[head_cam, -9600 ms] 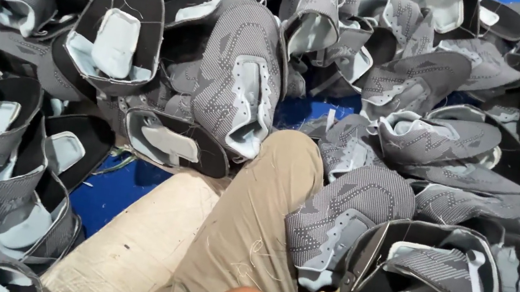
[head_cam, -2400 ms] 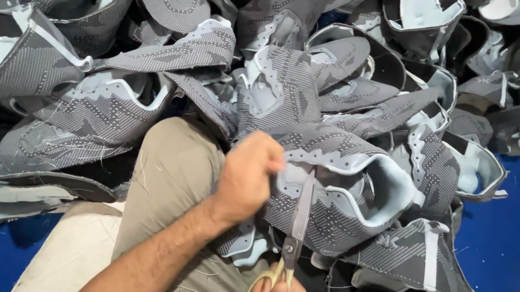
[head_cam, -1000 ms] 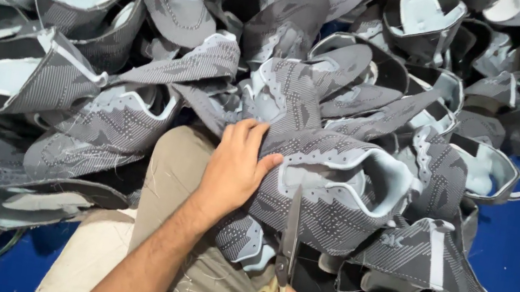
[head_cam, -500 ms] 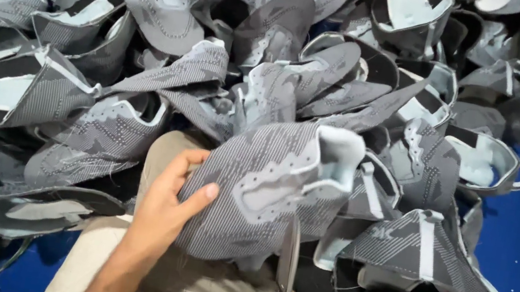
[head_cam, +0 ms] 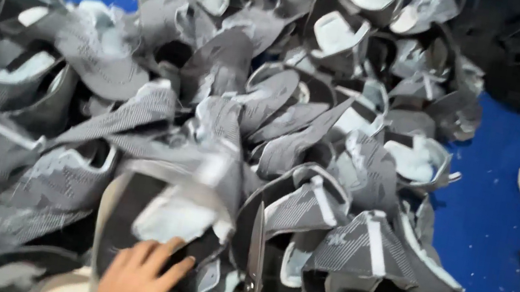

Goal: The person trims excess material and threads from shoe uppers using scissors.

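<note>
The grey knit shoe upper (head_cam: 174,206) lies at the near middle of the scene, on top of the heap and turned with its inside up, so its pale blue lining shows within a dark, curling edge. Its outer fabric is grey with a fine lighter pattern. It is blurred, so finer detail cannot be told.

The scissors (head_cam: 256,252) stand just right of the upper, almost upright, blades shut together into one thin dark point aimed away toward the far side. Their handles are at the near edge, mostly hidden.
</note>
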